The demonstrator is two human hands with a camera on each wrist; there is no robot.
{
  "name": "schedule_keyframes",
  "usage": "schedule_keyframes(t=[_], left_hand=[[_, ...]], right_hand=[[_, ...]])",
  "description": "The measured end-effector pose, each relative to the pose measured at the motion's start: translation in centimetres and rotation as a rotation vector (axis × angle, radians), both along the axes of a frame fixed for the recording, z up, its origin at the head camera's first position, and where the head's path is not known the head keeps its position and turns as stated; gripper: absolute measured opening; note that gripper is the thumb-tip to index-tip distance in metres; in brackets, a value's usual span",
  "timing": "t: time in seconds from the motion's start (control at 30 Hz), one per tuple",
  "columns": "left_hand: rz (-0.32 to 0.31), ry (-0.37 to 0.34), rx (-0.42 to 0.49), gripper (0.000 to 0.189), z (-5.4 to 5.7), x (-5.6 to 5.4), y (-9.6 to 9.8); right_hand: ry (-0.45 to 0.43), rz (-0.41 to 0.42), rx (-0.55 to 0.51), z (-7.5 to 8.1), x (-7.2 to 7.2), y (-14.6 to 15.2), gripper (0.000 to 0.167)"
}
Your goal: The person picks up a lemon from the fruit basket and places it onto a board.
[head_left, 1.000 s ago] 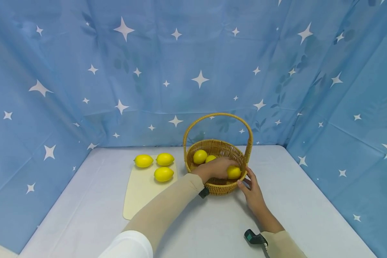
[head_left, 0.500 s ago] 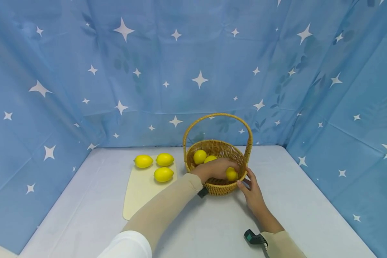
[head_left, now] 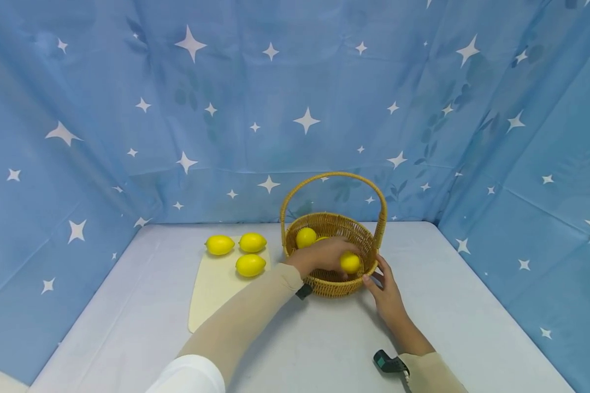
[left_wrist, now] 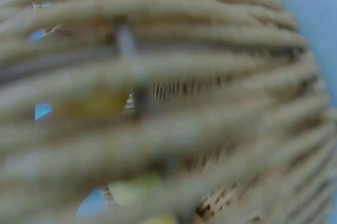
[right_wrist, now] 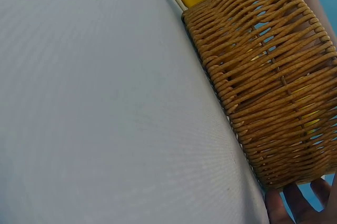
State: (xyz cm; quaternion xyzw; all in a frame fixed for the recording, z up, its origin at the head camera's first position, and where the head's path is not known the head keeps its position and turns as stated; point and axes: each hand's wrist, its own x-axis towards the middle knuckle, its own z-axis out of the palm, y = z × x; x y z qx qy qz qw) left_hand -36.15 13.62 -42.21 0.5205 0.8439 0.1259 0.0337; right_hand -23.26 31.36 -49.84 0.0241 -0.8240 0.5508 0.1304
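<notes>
A wicker basket with a tall arched handle stands at the table's centre right in the head view. My left hand reaches inside it and grips a lemon near the right wall. Another lemon lies at the basket's left, and a sliver of one more shows behind the hand. My right hand holds the basket's right side, thumb at the front and fingers around the wall. Its fingertips touch the weave in the right wrist view. Blurred wicker fills the left wrist view.
A cream cutting board lies left of the basket, partly under my left forearm in this view. Three lemons rest at its far end. Behind the white table hangs a blue star-patterned curtain.
My left hand and the lemon in it have shifted slightly left inside the basket, covering more of the lemon behind. The right hand stays at the basket's side.
</notes>
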Motion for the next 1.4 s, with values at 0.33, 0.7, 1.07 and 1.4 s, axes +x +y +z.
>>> schedule_keyframes(t=[0.33, 0.7, 1.07, 1.4], left_hand=[[0.044, 0.003, -0.027, 0.068, 0.9, 0.6, -1.9], [0.107, -0.025, -0.001, 0.059, 1.4, 1.2, -3.8], [0.089, -0.023, 0.000, 0.057, 1.9, 1.3, -5.3], [0.075, 0.000, 0.035, 0.056, 3.0, 1.7, -7.8]], right_hand=[[0.008, -0.007, 0.008, -0.1, 0.0, 0.1, 0.070], [-0.021, -0.010, 0.015, 0.1, 0.1, -0.2, 0.072], [-0.032, -0.002, 0.016, 3.4, 2.1, -1.6, 0.072], [-0.047, -0.001, 0.016, 3.3, 1.8, -1.5, 0.072]])
